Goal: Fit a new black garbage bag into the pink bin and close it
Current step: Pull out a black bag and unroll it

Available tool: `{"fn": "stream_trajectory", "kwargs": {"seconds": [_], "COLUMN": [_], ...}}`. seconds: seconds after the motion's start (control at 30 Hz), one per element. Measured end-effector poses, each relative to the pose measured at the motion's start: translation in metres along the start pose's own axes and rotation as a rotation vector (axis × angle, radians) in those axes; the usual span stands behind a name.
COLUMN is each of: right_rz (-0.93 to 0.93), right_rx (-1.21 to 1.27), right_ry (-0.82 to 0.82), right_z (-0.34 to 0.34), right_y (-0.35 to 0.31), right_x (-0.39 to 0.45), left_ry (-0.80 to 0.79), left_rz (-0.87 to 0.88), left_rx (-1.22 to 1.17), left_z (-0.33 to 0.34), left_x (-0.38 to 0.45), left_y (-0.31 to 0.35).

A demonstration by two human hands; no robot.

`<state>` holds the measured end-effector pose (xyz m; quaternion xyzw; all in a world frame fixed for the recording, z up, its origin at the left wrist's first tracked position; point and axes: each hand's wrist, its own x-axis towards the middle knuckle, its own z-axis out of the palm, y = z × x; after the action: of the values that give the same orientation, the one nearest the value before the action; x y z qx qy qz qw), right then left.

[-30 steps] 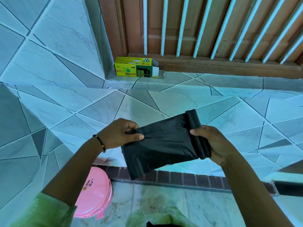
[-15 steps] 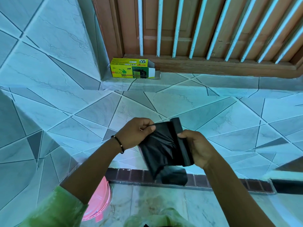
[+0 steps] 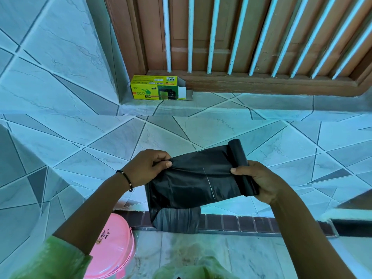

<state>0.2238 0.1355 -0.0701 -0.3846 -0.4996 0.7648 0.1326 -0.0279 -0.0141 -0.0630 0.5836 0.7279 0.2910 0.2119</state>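
The black garbage bag (image 3: pixel 193 182) is stretched out in front of me between both hands, partly unrolled from the roll (image 3: pixel 242 168). A dotted tear line (image 3: pixel 210 184) runs across the sheet, nearer the roll than the loose end, and a lower flap of the bag hangs down below the stretched part.

My left hand (image 3: pixel 149 168) has its fingers curled and its thumb pressed down, pinching the free upper corner of the bag. My right hand (image 3: pixel 255 180) is wrapped round the roll, thumb on top of the sheet, fingers behind it. Neither hand is slack.

The roll's long axis runs away from me, tilted a little, so the sheet's pull line goes sideways, left to right, and the tear line lies across that pull. The right hand is the nearer one to that line. I judge the next move to be parting the bag from the roll there, pulling the hands apart.

The pink bin (image 3: pixel 112 248) sits low on the floor to my left, below my left forearm, its lid shut. It is well apart from the bag. Further off, on the tiled ledge under the wooden grille, lies the yellow bag box (image 3: pixel 159 88), one end open.
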Motion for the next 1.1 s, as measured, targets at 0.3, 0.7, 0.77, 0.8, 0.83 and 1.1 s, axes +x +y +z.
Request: {"fn": "stream_trajectory", "kwargs": {"seconds": [0.3,0.7,0.77,0.8,0.83,1.1], "right_rz": [-0.096,-0.163,-0.194,-0.204,-0.206,-0.227], "right_rx": [-0.009,-0.821,-0.984,-1.044,-1.077,-0.831], "right_ry": [-0.051,-0.191,-0.18,-0.169,-0.163,-0.124], "right_z": [0.027,0.054,0.058,0.059,0.058,0.04], "right_y": [-0.001,-0.025,-0.028,-0.029,-0.03,-0.035], "right_x": [0.001,0.004,0.006,0.006,0.007,0.0], "left_ry": [-0.203,-0.042,0.068,0.088,0.089,-0.074], "left_rz": [-0.149,-0.003,0.081,0.111,0.128,0.09], "left_rx": [-0.4,-0.395,-0.211,-0.141,-0.092,0.105], "left_z": [0.013,0.02,0.02,0.02,0.021,0.02], "left_x": [0.009,0.016,0.017,0.017,0.017,0.007], "left_y": [0.012,0.045,0.053,0.055,0.056,0.056]}}
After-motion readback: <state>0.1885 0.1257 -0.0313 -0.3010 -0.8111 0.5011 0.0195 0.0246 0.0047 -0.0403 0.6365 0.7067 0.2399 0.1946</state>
